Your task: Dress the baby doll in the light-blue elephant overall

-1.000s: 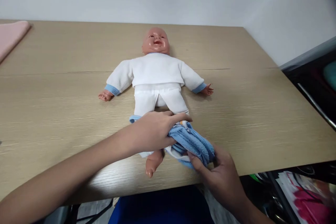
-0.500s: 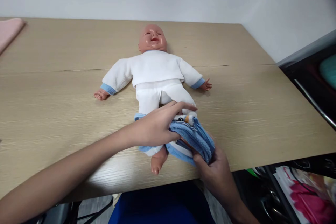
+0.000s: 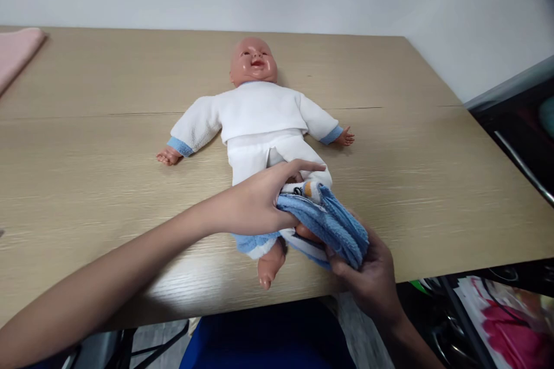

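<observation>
A baby doll (image 3: pixel 264 106) lies face up on the table in a white top with blue cuffs and white trousers. Over its lower legs is a blue-and-white terry garment (image 3: pixel 326 222) with a small print, bunched in layers at the leg on the right. My left hand (image 3: pixel 255 202) is closed on the garment's upper edge, thumb at the folds and forefinger stretched over the doll's leg. My right hand (image 3: pixel 367 265) grips the garment's lower right end. Between the folds a bit of the doll's skin shows. Its other foot (image 3: pixel 272 265) is bare.
The wooden table (image 3: pixel 86 179) has a seam across it and meets a wall at the back. A pink cloth (image 3: pixel 19 52) lies at the far left. Below the right edge are dark shelving and a bright pink item (image 3: pixel 511 323).
The bunched garment and my right hand have shifted slightly right, and more of the doll's skin shows between the folds. My left hand keeps its hold. The view has moved a little.
</observation>
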Motion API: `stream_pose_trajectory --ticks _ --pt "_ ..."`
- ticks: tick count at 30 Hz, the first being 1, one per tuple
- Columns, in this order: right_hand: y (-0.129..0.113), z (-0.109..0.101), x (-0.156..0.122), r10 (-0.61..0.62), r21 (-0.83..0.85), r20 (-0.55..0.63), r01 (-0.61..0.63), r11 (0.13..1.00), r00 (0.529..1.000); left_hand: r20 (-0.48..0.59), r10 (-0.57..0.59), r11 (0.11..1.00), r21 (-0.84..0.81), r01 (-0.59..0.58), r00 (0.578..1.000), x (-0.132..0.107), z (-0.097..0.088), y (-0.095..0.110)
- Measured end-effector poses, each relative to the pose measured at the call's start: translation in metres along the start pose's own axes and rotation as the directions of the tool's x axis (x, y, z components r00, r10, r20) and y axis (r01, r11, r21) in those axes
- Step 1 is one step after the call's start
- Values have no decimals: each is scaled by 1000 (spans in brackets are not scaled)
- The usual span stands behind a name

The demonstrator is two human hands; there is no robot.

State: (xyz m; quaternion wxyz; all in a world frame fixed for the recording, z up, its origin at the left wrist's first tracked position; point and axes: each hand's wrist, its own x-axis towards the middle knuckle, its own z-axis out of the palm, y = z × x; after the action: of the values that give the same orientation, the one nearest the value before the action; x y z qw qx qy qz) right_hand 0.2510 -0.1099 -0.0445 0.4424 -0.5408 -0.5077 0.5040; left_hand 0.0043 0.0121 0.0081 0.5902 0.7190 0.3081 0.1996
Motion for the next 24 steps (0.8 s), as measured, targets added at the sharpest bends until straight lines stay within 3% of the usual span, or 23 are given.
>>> stream_pose_trajectory --ticks 5,9,12,16,22,24 --pt "-4 -12 11 -149 -32 118 154 988 982 37 -49 999 18 48 998 -3 -2 4" --pt "-8 -20 21 -278 -116 224 309 944 934 136 -57 990 -122 74 989 -2 -10 1" --pt "-8 -24 30 -308 -83 292 345 935 905 186 -53 977 -193 89 981 -2 -17 -3" --pt "-1 -25 44 -262 42 313 262 964 913 177 -92 980 -160 120 980 -1 -19 -4" --pt "14 -29 44 -31 294 386 -91 952 922 145 -86 983 -151 108 986 0 -15 1" --pt "17 -31 41 -26 284 376 -89 955 926 157 -89 980 -162 115 984 0 -15 1"
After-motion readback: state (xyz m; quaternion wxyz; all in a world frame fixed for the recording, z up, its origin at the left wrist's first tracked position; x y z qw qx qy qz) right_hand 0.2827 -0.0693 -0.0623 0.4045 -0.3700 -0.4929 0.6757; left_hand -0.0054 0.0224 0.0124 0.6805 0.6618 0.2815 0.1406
